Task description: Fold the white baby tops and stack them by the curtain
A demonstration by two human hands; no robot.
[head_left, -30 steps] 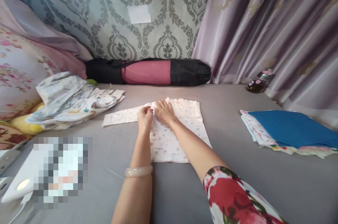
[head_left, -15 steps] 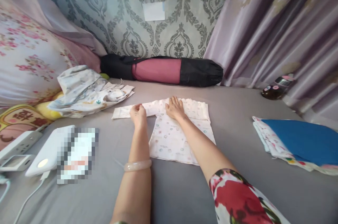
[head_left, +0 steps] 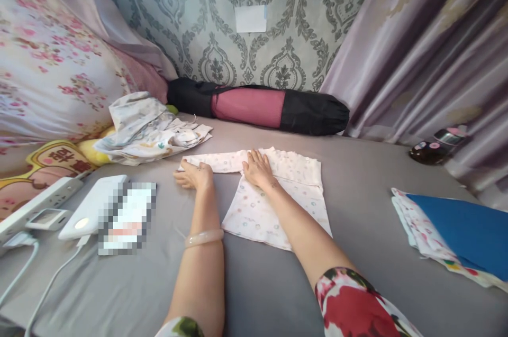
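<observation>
A small white baby shirt [head_left: 273, 205] with a faint print lies flat on the grey sheet [head_left: 357, 252], one long sleeve [head_left: 218, 162] stretched out to the left. My left hand [head_left: 193, 175] rests at the end of that sleeve, fingers curled on the cuff. My right hand [head_left: 257, 169] lies flat and spread on the shirt's upper part, near where the sleeve joins. A pale bangle [head_left: 203, 238] sits on my left wrist.
A heap of crumpled light clothes [head_left: 148, 130] lies at the back left. Folded cloths topped by a blue one [head_left: 456, 228] sit at the right. A black and pink roll bag [head_left: 257, 107] lies along the wall. A power strip [head_left: 35, 205], white devices and cables are left front. A bottle [head_left: 434, 146] lies by the curtain.
My left hand has slid left along the sleeve from the shirt's middle to its cuff. My right hand stays pressed on the shirt. The view has shifted left.
</observation>
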